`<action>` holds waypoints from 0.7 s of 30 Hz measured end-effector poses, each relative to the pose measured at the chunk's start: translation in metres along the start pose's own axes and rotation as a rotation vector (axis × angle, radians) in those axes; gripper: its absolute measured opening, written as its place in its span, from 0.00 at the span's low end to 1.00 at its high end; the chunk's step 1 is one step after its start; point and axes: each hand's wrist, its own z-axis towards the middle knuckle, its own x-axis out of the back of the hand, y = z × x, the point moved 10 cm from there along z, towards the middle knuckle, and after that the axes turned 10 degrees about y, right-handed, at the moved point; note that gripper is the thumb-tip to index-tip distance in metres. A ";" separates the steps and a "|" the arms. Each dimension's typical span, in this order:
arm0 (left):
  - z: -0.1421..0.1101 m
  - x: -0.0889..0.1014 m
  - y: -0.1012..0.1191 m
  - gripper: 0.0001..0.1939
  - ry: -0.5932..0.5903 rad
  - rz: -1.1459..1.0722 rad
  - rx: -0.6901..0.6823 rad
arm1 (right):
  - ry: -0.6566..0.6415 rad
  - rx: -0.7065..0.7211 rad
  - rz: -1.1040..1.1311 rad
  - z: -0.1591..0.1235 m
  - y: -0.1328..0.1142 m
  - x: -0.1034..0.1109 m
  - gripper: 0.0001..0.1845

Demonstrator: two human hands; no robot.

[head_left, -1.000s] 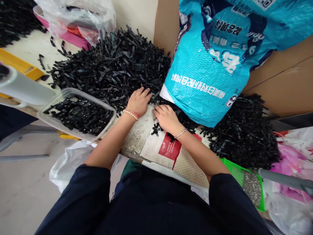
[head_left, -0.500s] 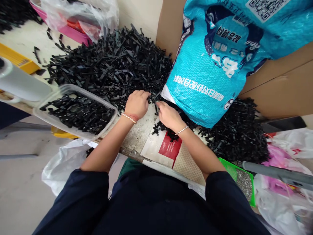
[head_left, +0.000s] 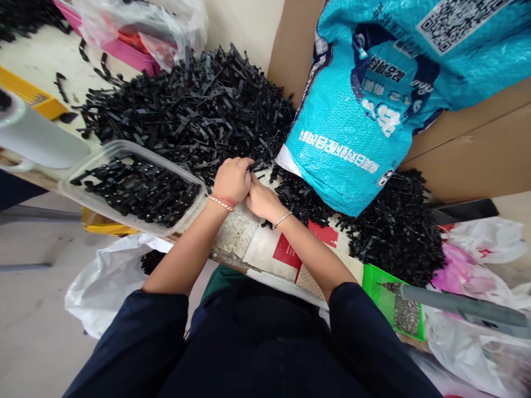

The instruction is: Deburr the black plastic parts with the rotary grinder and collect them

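My left hand [head_left: 232, 179] is closed, its fingertips pinching a slim black plastic part [head_left: 256, 165] that pokes out past them. Against it presses my right hand [head_left: 262, 198], fingers curled; what they grip is hidden behind the knuckles. Just beyond both hands rises a large heap of long black plastic parts [head_left: 194, 110]. To the left, a clear plastic tub [head_left: 188, 176] holds many black pieces. Smaller black pieces [head_left: 305, 199] lie right of my right hand, by the foot of a blue woven sack [head_left: 348, 121].
Another dark pile [head_left: 398, 232] sits right of the sack. A green tray [head_left: 369, 282] holds small metal bits, with a grey powered screwdriver [head_left: 456, 303] over it. A white roll [head_left: 41, 132] stands left. Cardboard [head_left: 477, 149] backs the bench; its front edge [head_left: 265, 281] runs before me.
My right hand has moved left and now meets my left hand, which has hardly shifted. The dark piece earlier at my right fingertips is no longer visible there. The view has shifted slightly.
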 end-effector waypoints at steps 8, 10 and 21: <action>-0.001 0.005 0.015 0.21 0.047 -0.172 -0.145 | 0.071 0.089 0.019 -0.012 0.004 0.012 0.27; -0.001 0.004 0.017 0.21 0.055 -0.186 -0.147 | 0.118 0.084 0.018 -0.018 0.014 0.022 0.26; -0.006 -0.010 0.020 0.23 -0.018 -0.224 -0.156 | 0.126 0.053 -0.223 -0.024 0.025 0.030 0.25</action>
